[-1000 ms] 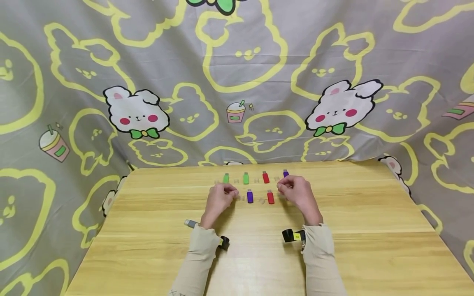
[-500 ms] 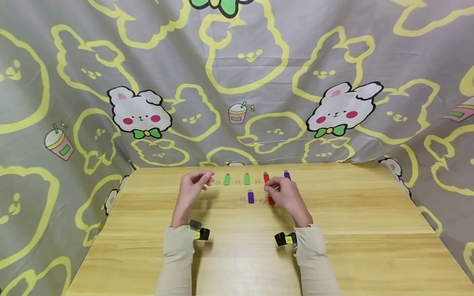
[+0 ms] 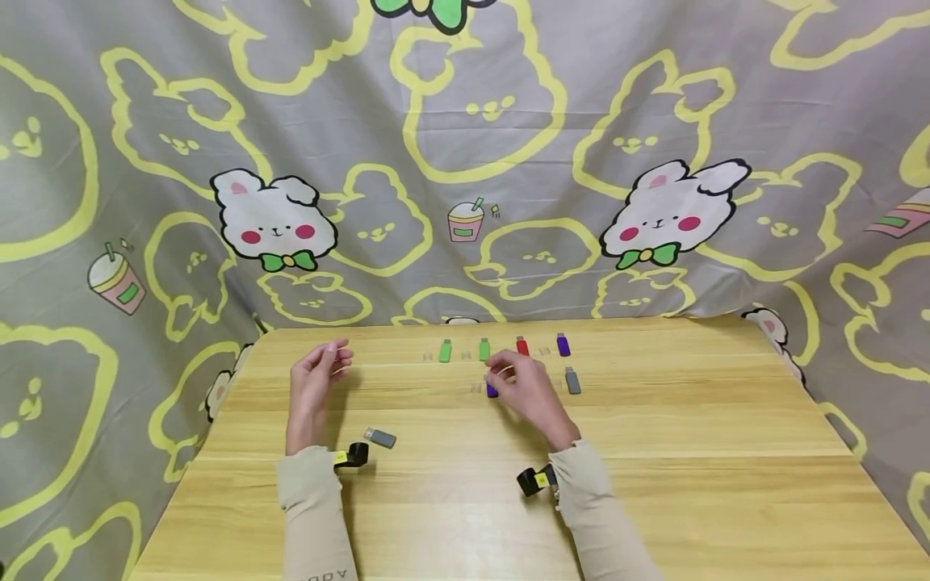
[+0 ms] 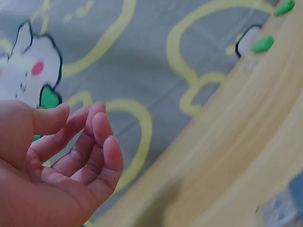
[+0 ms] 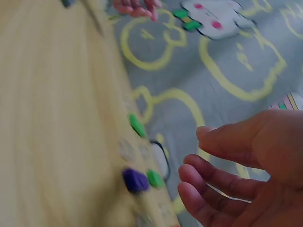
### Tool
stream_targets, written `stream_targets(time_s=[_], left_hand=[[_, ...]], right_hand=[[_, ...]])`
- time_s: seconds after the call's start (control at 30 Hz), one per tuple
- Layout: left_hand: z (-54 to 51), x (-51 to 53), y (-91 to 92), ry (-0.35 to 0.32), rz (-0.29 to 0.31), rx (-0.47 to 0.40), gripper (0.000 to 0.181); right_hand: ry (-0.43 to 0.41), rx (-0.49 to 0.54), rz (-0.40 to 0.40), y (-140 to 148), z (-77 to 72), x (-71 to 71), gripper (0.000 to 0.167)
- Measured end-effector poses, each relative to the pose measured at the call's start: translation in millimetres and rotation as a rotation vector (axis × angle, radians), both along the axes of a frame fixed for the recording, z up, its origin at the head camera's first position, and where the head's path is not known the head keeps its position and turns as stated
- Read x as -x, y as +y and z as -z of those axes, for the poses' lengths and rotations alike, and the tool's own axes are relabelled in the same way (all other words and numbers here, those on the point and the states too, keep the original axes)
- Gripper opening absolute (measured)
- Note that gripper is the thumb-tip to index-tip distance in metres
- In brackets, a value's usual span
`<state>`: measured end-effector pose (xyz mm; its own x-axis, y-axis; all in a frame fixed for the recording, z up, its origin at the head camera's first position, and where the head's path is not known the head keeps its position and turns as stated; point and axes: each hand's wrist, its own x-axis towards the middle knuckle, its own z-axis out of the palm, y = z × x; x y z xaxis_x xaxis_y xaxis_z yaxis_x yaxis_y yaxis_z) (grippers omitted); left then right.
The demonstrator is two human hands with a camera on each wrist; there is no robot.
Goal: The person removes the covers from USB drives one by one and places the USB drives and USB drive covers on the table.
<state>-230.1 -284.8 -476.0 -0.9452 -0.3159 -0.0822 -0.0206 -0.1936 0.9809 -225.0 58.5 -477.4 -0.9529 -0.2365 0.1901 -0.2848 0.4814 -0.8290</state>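
My left hand [image 3: 320, 379] hovers over the left part of the table, fingers loosely bent and nothing in them. The right hand [image 3: 526, 391] is above the lower row of USB sticks, partly covering a purple USB stick [image 3: 492, 389]. In the right wrist view its thumb and fingers [image 5: 208, 170] are apart, with no object between. A grey USB stick [image 3: 572, 381] lies to its right. Behind stand two green sticks, the left one [image 3: 446, 351] and the right one [image 3: 484, 349], then a red stick [image 3: 522, 345] and another purple stick [image 3: 563, 344].
Small clear pieces, such as one clear piece [image 3: 475, 388], lie between the sticks. Another grey USB stick [image 3: 380, 437] lies askew nearer the front, right of the left sleeve. A patterned curtain [image 3: 508, 161] hangs behind the wooden table [image 3: 465, 500].
My left hand has drawn away leftward from the sticks. The right hand has shifted left along the lower row, uncovering the grey stick there and now hiding the red stick in that row.
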Motion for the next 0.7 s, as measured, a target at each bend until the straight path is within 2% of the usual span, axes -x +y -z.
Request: stream_targets(time_s=[0.17, 0.3, 0.43, 0.53, 0.7], left_hand=[[10.8, -6.2, -18.7, -0.069, -0.043, -0.045, 0.045], [16.3, -12.1, -27.9, -0.133, -0.048, -0.041, 0.042], [19.6, -14.2, -32.1, -0.158, -0.027, -0.039, 0.04], [21.1, -13.4, -32.9, -0.163, -0.019, -0.035, 0.037], [21.3, -12.5, -32.4, -0.175, -0.018, -0.052, 0.036]], right_hand=[[-0.001, -0.057, -0.133, -30.9, 1.2, -8.8, 0.025], [-0.004, -0.107, -0.23, -58.8, 2.5, -15.7, 0.029], [-0.01, -0.182, -0.293, -84.9, 4.9, -21.7, 0.034], [0.034, -0.266, -0.323, -102.6, 8.0, -25.1, 0.036], [0.078, -0.324, -0.369, -126.4, 12.3, -29.0, 0.032]])
